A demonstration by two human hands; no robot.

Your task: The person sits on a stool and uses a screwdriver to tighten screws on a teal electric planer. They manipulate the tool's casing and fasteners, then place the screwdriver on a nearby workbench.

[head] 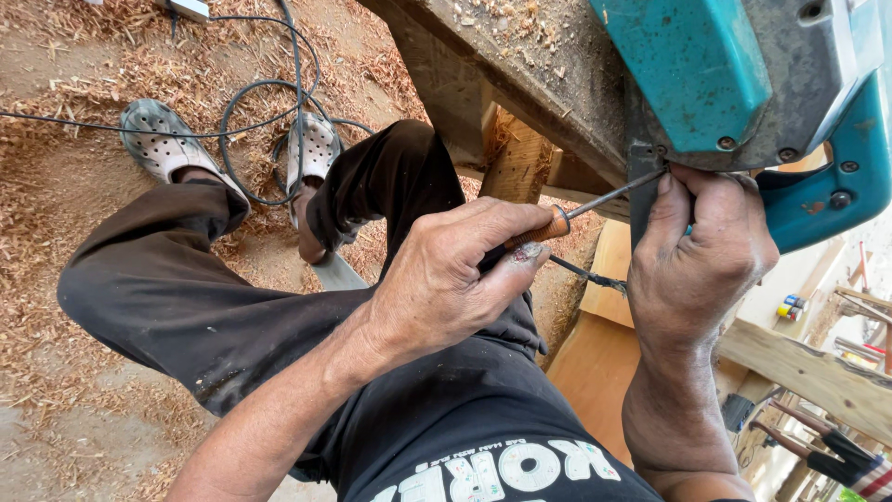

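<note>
We note the left hand point(446, 279) closed round the orange handle of a screwdriver point(581, 206), shaft running up toward 2 o'clock w/ the tip at the dark metal edge of a teal power tool point(743, 84). The right hand point(701, 251) is clamped on that tool's underside at its 6 o'clock, thumb pressed flat just beside the driver tip. The hands are apart, each shut on its own item. The tool sits at the frame's 1 o'clock, resting against a dusty timber bench point(520, 65); whether it is secured there we cannot tell. Risk 1, in our judgement: the tip slips off the fastener and runs into the right thumb, since the thumb lies in line w/ the shaft. Cause would be an oblique drive angle plus a grip far back on the handle. Risk 2: a thin black lead point(585, 274) hangs below the shaft at its 6 o'clock, and a black cable point(269, 102) coils on the floor at 10 o'clock round the sandalled feet point(172, 144); if the tool is live, we judge an accidental start possible. We cannot see any plug. Risk 3: the wood shavings point(56, 232) are loose underfoot, and the cable loop is a trip hazard on standing. Risk 4: the tool could shift if right-hand pressure eases.
</note>
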